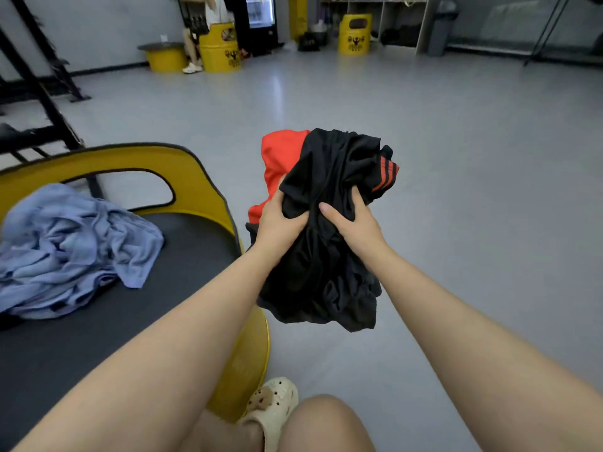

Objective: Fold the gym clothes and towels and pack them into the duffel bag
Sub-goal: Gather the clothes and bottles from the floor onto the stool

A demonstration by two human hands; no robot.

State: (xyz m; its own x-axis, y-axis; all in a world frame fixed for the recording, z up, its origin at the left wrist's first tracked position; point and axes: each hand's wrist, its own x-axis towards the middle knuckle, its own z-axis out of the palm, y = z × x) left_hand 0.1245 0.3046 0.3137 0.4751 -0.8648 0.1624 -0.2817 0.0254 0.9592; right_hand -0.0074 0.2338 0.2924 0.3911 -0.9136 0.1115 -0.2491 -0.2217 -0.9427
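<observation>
Both hands out in front, above the grey floor [456, 158]. Left hand [280, 220] and right hand [354, 225] grip 1 crumpled bundle side by side: a black garment [326, 256] with red stripes at one edge, and a red garment [280, 158] bunched behind it on the left. Fingers of both hands curled tight into the black cloth, thumbs on the near face. Bundle held in the air, touching nothing else. Blue towel [71, 249] lies unfolded in a heap on the dark pad of the yellow-framed bench [195, 177], to the left, well apart from the hands. Cream clog [274, 406] on the floor at bottom centre. Duffel bag cannot be made out.
</observation>
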